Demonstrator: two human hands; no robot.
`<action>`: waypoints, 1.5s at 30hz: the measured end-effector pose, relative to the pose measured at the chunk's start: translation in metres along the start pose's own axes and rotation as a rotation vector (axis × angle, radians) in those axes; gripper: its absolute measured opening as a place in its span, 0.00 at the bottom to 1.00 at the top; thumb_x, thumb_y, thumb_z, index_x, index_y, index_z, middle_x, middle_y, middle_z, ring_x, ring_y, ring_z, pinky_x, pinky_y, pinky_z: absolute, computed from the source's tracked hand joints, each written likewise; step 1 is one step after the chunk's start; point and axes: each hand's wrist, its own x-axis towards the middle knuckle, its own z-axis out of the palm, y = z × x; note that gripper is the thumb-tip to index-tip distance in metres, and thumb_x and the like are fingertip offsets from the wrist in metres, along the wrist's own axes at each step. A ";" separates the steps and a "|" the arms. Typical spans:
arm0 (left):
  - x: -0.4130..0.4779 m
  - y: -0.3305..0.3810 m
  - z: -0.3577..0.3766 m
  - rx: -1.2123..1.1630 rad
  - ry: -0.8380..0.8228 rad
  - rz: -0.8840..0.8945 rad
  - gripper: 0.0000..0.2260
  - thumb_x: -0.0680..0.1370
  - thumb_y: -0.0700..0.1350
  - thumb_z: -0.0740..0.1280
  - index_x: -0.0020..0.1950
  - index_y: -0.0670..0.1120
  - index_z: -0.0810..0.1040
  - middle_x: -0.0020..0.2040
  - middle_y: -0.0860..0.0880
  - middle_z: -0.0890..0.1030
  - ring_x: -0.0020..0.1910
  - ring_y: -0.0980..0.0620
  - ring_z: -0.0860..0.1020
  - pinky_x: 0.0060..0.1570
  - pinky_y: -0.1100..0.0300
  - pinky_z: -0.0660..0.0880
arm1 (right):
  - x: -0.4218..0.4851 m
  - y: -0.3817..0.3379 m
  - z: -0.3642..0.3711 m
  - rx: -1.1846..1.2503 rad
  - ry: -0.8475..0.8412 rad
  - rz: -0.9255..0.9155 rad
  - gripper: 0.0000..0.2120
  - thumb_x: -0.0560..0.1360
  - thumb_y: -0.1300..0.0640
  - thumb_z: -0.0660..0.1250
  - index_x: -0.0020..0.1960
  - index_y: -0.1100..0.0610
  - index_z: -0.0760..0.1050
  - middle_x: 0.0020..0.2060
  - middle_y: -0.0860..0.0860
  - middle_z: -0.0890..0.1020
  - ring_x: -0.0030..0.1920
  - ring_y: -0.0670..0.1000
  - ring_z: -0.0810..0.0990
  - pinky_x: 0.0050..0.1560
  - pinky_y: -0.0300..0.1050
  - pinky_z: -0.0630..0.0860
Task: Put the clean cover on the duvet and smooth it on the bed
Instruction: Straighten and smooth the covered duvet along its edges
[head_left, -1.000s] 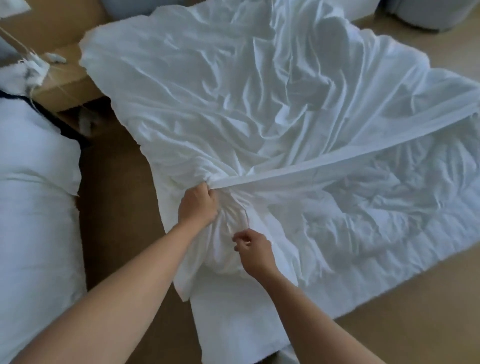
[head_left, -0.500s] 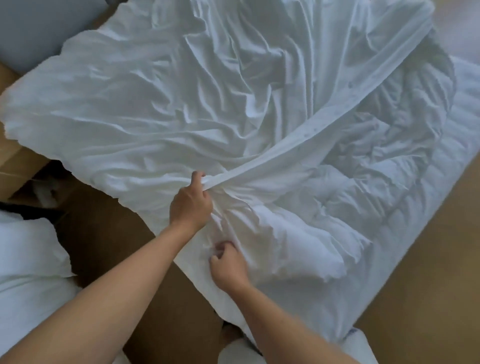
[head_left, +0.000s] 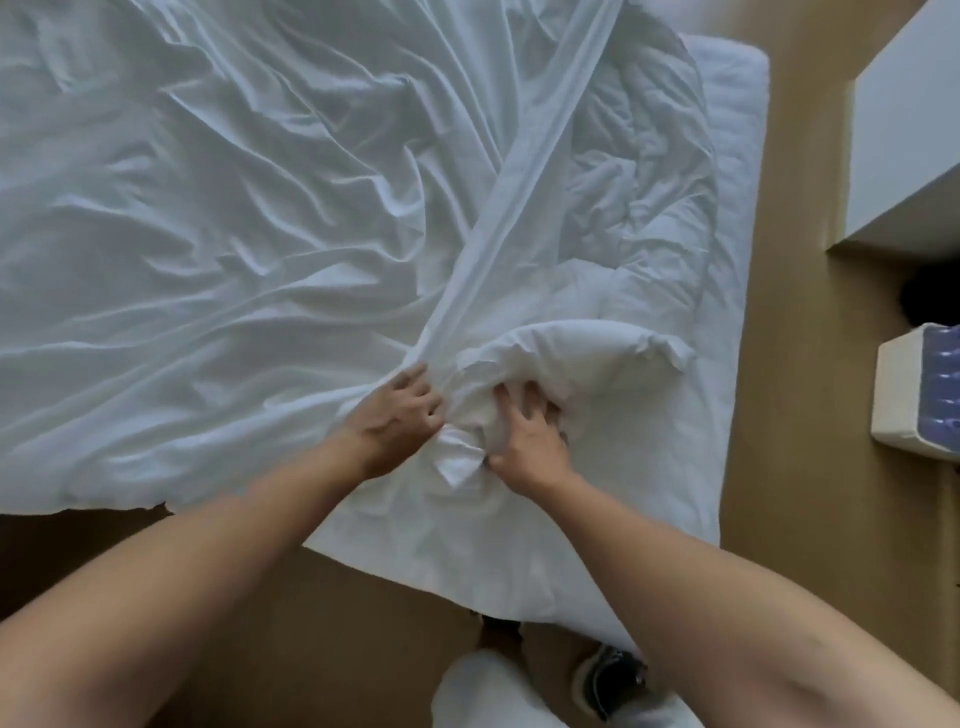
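Note:
A white, creased duvet cover (head_left: 218, 208) lies spread over the left and middle of the bed. Its hemmed open edge runs from the top centre down to my hands. The puffy white duvet (head_left: 613, 249) shows at the right, bunched into a rolled corner near the front. My left hand (head_left: 400, 410) grips the cover's edge where the folds gather. My right hand (head_left: 524, 436) digs its fingers into the bunched duvet corner and grips it. The two hands are close together, a palm's width apart.
The mattress (head_left: 737, 156) reaches to a rounded corner at the top right. Brown floor (head_left: 810, 364) surrounds the bed. A white cabinet (head_left: 909, 140) and a white box with a blue pack (head_left: 919, 389) stand at the right. My shoe (head_left: 608, 675) shows at the bottom.
The view has swung right, so the bedding now fills the left. My right hand moved up and opened its fingers into the duvet corner. My left hand stays on the cover's edge.

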 end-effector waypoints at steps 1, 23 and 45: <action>0.002 0.005 -0.004 -0.075 -0.156 0.015 0.12 0.77 0.34 0.59 0.50 0.46 0.80 0.49 0.46 0.81 0.52 0.43 0.79 0.65 0.53 0.71 | 0.001 0.002 0.005 -0.002 0.006 0.000 0.53 0.71 0.40 0.72 0.78 0.35 0.34 0.80 0.50 0.37 0.80 0.61 0.42 0.75 0.66 0.57; -0.001 0.013 -0.141 -0.961 -0.236 -0.305 0.12 0.64 0.46 0.64 0.25 0.47 0.64 0.25 0.51 0.62 0.25 0.53 0.61 0.27 0.57 0.58 | -0.089 -0.056 -0.018 0.731 0.028 -0.045 0.22 0.76 0.55 0.60 0.68 0.47 0.76 0.62 0.51 0.82 0.62 0.55 0.78 0.60 0.44 0.74; 0.003 -0.179 -0.139 -1.108 -0.368 -0.187 0.07 0.63 0.33 0.57 0.30 0.42 0.72 0.28 0.50 0.67 0.28 0.53 0.66 0.27 0.62 0.61 | -0.015 -0.173 -0.089 0.435 0.253 -0.032 0.23 0.75 0.52 0.70 0.69 0.46 0.75 0.68 0.46 0.77 0.69 0.49 0.72 0.70 0.44 0.69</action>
